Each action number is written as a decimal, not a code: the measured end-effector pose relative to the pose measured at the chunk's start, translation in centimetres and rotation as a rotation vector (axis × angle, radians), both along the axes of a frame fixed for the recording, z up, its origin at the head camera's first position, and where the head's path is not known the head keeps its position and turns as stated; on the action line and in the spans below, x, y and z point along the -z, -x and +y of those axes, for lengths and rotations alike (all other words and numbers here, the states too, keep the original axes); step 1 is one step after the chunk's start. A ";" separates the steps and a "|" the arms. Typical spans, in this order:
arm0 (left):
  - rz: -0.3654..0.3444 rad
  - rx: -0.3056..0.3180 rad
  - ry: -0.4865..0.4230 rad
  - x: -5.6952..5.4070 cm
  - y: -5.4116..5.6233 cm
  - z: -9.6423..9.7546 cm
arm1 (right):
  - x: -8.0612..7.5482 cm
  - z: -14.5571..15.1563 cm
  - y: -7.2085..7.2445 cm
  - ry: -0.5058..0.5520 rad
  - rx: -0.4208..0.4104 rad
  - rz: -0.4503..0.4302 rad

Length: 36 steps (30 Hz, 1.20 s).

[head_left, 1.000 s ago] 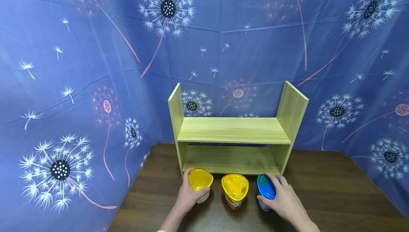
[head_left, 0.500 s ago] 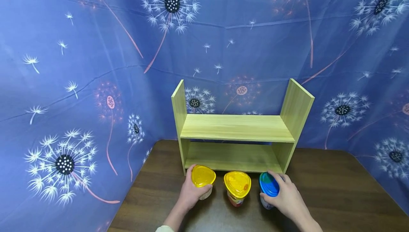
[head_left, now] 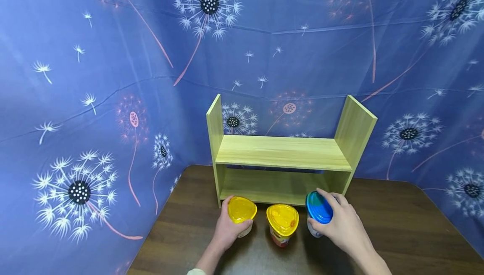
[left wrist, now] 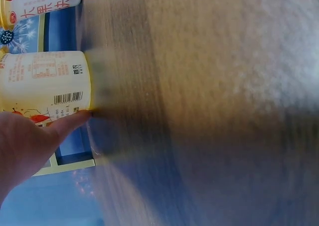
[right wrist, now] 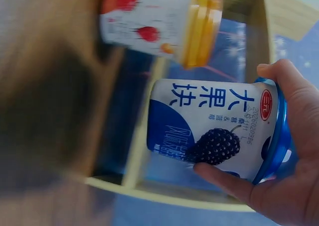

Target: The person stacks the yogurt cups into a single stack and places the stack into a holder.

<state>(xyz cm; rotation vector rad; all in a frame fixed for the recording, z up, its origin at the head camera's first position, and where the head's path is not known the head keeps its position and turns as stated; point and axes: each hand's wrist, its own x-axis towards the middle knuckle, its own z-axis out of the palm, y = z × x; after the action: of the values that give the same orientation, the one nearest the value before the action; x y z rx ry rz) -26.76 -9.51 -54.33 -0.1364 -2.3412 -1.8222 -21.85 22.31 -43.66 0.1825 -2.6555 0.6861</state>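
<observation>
- Three cups are counted: a left yellow-lidded cup (head_left: 242,210), a middle yellow-lidded cup (head_left: 282,221) and a blue-lidded cup (head_left: 319,208); one shelf unit (head_left: 283,152) is seen behind
- The left yellow-lidded cup, based on the worktop (head_left: 401,224), is gripped between the spread thumb and fingers of the left hand (head_left: 227,228)
- The blue-lidded cup is gripped likewise by the right hand (head_left: 343,223), just clear of the worktop
- The middle yellow-lidded cup is flanked by both hands

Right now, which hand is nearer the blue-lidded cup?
Right: the right hand grips the blue-lidded cup; the left hand holds the leftmost cup, beyond the middle cup.
</observation>
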 end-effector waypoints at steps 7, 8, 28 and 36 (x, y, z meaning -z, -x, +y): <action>-0.004 0.000 0.004 -0.2 -0.1 0.0 | -3.8 -2.2 0.0 0.006 -0.065 0.061; -0.002 0.005 0.004 -0.2 -0.1 0.0 | -4.3 -2.6 0.0 0.011 -0.078 0.067; -0.005 0.019 0.041 -0.6 -0.5 0.0 | -6.5 -11.4 2.4 0.086 -0.256 0.019; -0.044 0.054 0.029 -0.6 -0.5 -0.1 | -6.0 -14.0 3.2 0.117 -0.298 -0.032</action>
<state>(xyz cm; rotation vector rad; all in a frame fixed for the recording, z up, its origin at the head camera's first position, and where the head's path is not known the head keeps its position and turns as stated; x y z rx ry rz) -26.28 -9.62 -53.74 -0.1673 -2.4170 -1.8344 -25.06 8.35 -37.64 0.5458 -2.6349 0.9414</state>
